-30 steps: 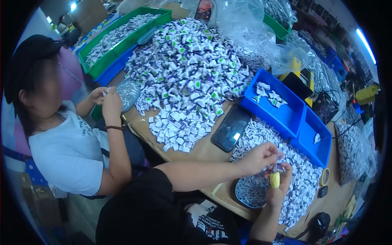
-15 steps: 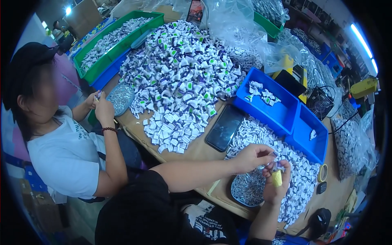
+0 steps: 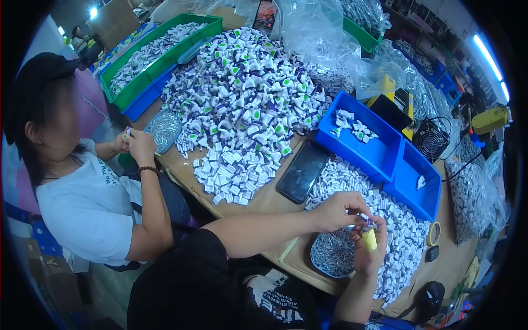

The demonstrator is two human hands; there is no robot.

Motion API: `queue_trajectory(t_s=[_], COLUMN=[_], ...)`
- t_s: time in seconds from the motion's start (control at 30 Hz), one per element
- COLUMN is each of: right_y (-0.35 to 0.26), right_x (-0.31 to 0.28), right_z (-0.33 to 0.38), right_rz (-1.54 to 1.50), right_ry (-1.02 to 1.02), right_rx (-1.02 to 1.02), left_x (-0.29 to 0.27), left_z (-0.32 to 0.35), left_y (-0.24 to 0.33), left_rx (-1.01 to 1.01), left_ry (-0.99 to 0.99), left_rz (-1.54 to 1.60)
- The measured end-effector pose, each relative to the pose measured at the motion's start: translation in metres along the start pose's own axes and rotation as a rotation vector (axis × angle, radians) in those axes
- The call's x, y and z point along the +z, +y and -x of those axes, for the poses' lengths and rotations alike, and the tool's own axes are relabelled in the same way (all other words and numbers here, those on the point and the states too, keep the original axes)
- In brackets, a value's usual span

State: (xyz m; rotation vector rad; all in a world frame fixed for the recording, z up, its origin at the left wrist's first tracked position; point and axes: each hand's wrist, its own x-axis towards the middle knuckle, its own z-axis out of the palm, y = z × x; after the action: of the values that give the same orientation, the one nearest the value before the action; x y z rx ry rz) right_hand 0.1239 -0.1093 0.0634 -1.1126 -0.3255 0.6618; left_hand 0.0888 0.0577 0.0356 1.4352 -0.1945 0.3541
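Observation:
My left hand (image 3: 340, 212) is closed in a pinch at a small white-and-purple plastic piece (image 3: 365, 221), its fingertips meeting those of my right hand (image 3: 368, 256). Yellow tape (image 3: 369, 240) wraps a finger of the right hand, which is also closed around the piece; its exact shape is mostly covered by the fingers. Below the left wrist stands a tray of small metal pins (image 3: 333, 254). Around both hands spreads a heap of small white-and-purple pieces (image 3: 401, 250).
A large pile of white, purple and green parts (image 3: 242, 93) fills the table's middle. A black phone (image 3: 304, 171) lies beside it, near two blue bins (image 3: 360, 113). At the left a co-worker (image 3: 88, 187) handles small parts by another pin tray (image 3: 163, 132). A tape roll (image 3: 434, 234) lies right.
My left fingertips have moved down slightly and closed in on the piece at the right hand. The co-worker's hands have shifted slightly.

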Motion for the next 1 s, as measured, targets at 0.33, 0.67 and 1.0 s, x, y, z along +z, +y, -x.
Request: queue_trajectory(t_s=[0.33, 0.67, 1.0], right_y=[0.000, 0.001, -0.005], right_x=[-0.001, -0.011, -0.013], right_z=[-0.002, -0.001, -0.001], right_rz=[-0.103, -0.079, -0.091], right_ry=[-0.057, -0.169, -0.224], right_rx=[0.068, 0.113, 0.182], left_x=[0.002, 0.002, 0.000], left_z=[0.002, 0.004, 0.002], left_y=[-0.003, 0.004, -0.006], left_rx=[-0.088, -0.265, -0.321], left_ry=[-0.067, -0.106, -0.143], left_rz=[0.229, 0.549, 0.572])
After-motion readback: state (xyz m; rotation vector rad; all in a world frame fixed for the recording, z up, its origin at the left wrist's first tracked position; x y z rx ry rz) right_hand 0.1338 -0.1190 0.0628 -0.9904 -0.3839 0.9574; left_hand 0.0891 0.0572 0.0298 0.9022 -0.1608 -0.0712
